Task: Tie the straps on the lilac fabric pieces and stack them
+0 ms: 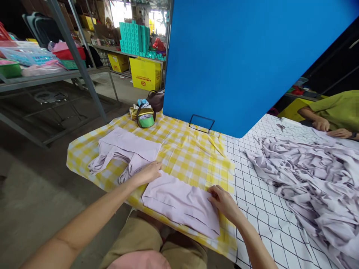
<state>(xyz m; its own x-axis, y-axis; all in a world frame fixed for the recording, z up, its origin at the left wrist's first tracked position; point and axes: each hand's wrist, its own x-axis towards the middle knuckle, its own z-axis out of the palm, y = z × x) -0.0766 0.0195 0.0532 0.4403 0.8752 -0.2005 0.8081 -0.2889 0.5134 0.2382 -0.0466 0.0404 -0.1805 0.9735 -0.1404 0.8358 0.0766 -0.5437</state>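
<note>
A flat piece of pale lavender cloth (182,201) lies in front of me on the yellow checked tablecloth (185,160). Its upper left corner is under my left hand (148,173), whose fingers are closed at the edge. My right hand (223,201) pinches the cloth's right edge between thumb and curled fingers. Just left of it lies a stack of lavender garment pieces with straps (130,145), close to my left hand. Light wrinkles run across the cloth between my hands.
A large blue board (238,63) stands beyond the table, by a black wire frame (202,123). Green tape (146,120) sits at the back left. A heap of lavender cloth (311,172), scissors (281,127) and a co-worker's hands (331,129) are at right. Metal shelving (81,67) stands left.
</note>
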